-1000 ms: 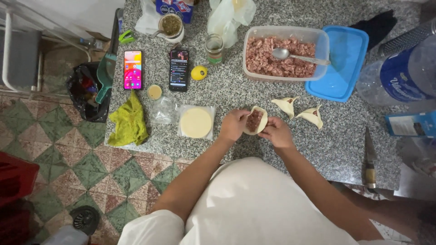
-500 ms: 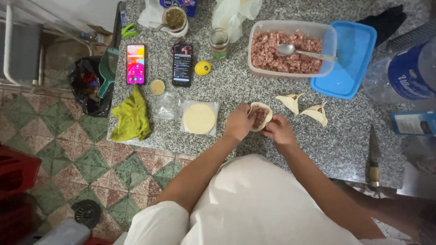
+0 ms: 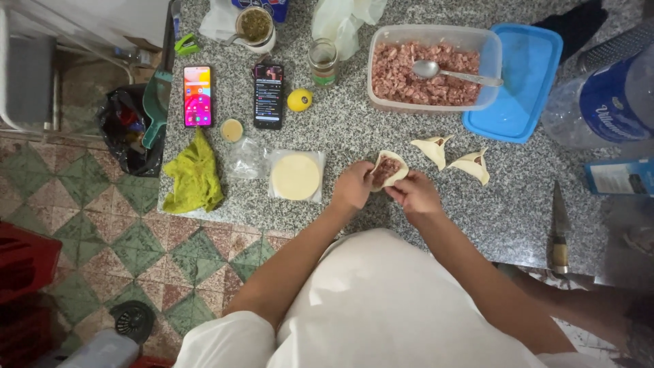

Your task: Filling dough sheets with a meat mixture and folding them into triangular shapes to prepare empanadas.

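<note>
Both my hands hold a round dough disc with minced meat filling [image 3: 388, 168] just above the speckled granite counter [image 3: 477, 211]. My left hand [image 3: 353, 187] cups its left edge, and my right hand [image 3: 414, 195] pinches the lower right edge; the dough is partly folded up around the meat. Two folded triangular dumplings [image 3: 455, 157] lie to the right of it. A stack of round dough discs [image 3: 294, 176] on clear plastic lies to the left. A clear tub of minced meat [image 3: 433, 68] with a metal spoon [image 3: 449, 71] in it stands at the back.
A blue lid [image 3: 524, 82] lies beside the tub. Two phones [image 3: 231, 95], a small yellow lemon [image 3: 299, 100], a jar [image 3: 323, 61], a cup of green sauce [image 3: 255, 27] and a yellow-green cloth [image 3: 194, 178] are on the left. A knife [image 3: 558, 225] and a water bottle [image 3: 599, 95] are on the right.
My hands have stayed in nearly the same place on the dough; its edges are folded higher around the meat. The camera has shifted slightly.
</note>
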